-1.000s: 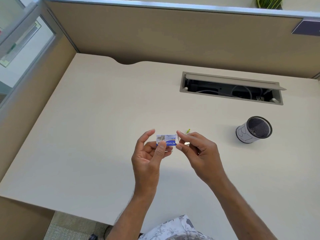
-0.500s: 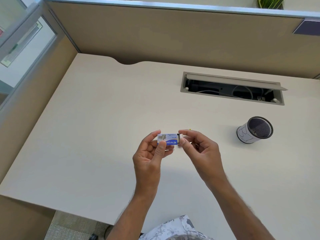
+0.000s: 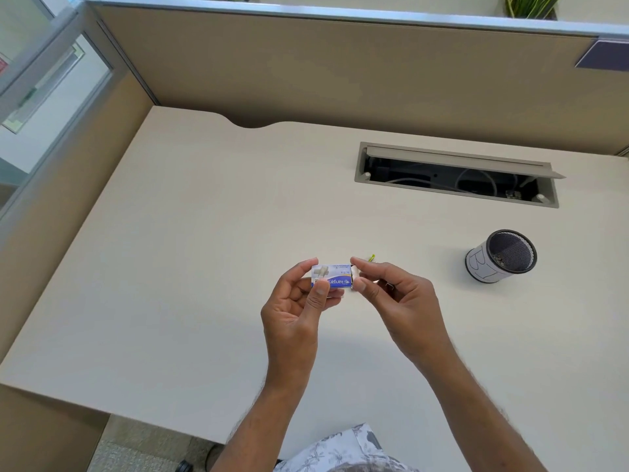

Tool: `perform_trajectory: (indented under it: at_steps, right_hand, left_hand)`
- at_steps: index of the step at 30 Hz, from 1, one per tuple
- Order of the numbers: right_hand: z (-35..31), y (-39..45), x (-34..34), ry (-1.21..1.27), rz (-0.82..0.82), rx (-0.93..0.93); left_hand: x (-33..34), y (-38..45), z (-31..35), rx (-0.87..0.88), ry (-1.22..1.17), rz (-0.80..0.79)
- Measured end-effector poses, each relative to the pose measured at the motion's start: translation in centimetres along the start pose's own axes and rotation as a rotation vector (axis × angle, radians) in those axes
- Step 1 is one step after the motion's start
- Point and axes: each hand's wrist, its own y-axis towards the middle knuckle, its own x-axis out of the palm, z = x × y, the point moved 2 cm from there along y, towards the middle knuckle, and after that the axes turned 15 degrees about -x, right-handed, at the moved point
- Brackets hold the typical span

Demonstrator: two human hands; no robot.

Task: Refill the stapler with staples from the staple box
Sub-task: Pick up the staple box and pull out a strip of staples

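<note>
Staple box [image 3: 332,278] held up over the desk [image 3: 190,253], mid-frame, lying level w/ blue label facing the camera. Left hand [image 3: 299,311] grips it: thumb across the front face, fingers behind, closed snug on the box. Right hand [image 3: 396,298] pinches the box's right end btwn thumb and forefinger, narrow pinch, prob. at the end flap or inner tray; can't tell if it's open yet. Stapler not clearly visible; a small yellow-green bit [image 3: 371,257] peeks out behind the right fingers, can't ID. Mesh cup [image 3: 500,255] stands well apart to the right.

Handling, my read: thin card box, light, crushes easily, so hold by the long edges, not the faces. Staple strips inside are stiff but brittle, snap if bent; take a strip by its sides, keep the box level so nothing spills.
</note>
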Motion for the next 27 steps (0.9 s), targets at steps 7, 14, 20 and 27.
perform_trajectory:
  at_steps: [7, 14, 20, 27]
  right_hand:
    - [-0.7, 0.0, 0.1, -0.176, 0.022, -0.060]
    - [-1.3, 0.1, -0.1, 0.014, 0.049, 0.088]
    - [-1.5, -0.1, 0.1, -0.071, 0.063, 0.065]
    - [-1.3, -0.6, 0.7, -0.284, -0.018, -0.106]
  left_hand:
    - [0.1, -0.1, 0.2, 0.009, -0.010, -0.011]
    - [0.1, -0.2, 0.3, 0.007, -0.024, -0.025]
    - [0.3, -0.3, 0.3, 0.042, 0.030, -0.025]
    - [0.3, -0.3, 0.4, 0.062, 0.053, -0.020]
